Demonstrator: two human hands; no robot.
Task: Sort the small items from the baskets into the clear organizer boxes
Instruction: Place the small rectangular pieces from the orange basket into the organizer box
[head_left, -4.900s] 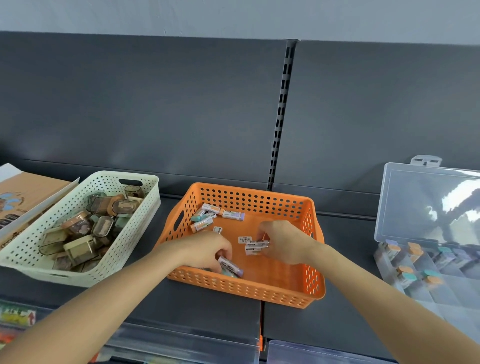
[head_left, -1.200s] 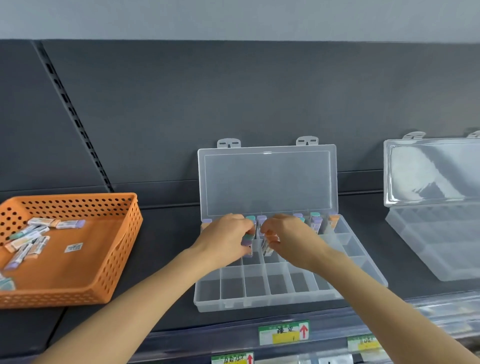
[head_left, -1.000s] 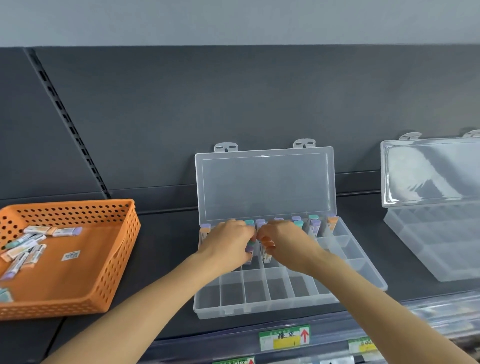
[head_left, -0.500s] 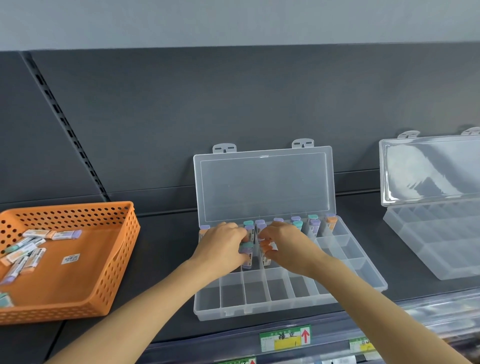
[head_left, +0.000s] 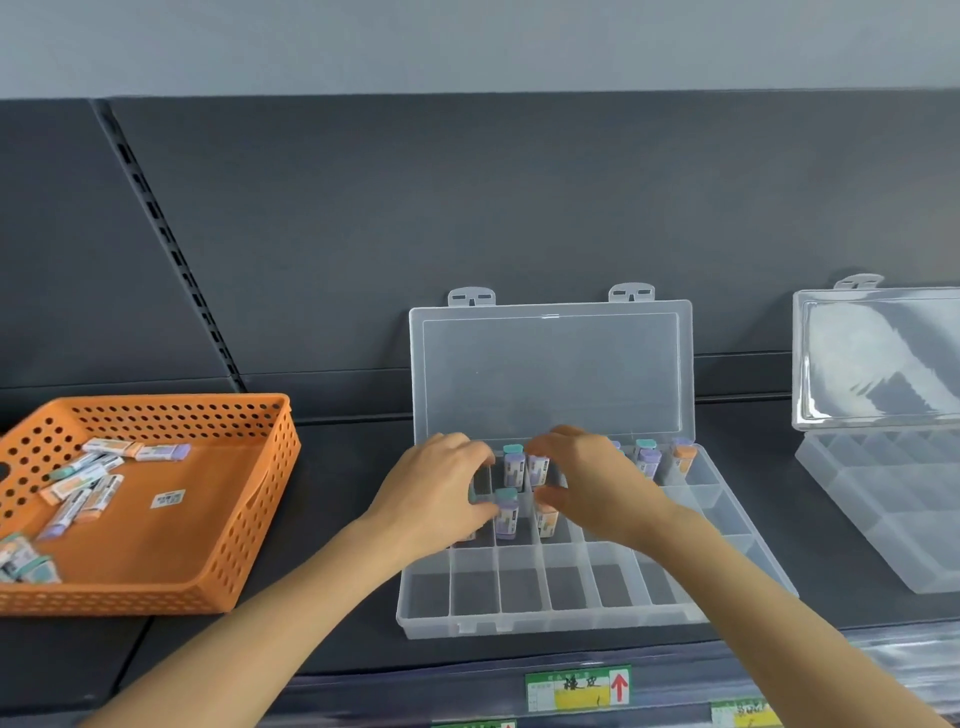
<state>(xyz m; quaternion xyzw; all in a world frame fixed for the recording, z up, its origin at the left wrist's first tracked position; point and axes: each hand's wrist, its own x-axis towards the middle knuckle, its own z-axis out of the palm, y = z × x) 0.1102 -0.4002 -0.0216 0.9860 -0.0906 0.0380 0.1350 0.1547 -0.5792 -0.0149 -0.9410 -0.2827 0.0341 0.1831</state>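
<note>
Organizer box (head_left: 545, 618): lid open; back row part-filled, middle row begun, front row empty. Left hand (head_left: 436, 493), right hand (head_left: 602, 493): fingers curled over middle-row small items (head_left: 506, 514), hold unclear. Orange basket (head_left: 249, 519), left of box: several items remaining.

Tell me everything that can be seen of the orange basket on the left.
The orange basket looks like plastic: rectangular, its walls full of round holes, a handle slot in the right wall. It sits on the dark shelf, left of the clear organizer and apart from it; the frame cuts off its left end. Inside lie small capped items and one white label, loose.
</note>
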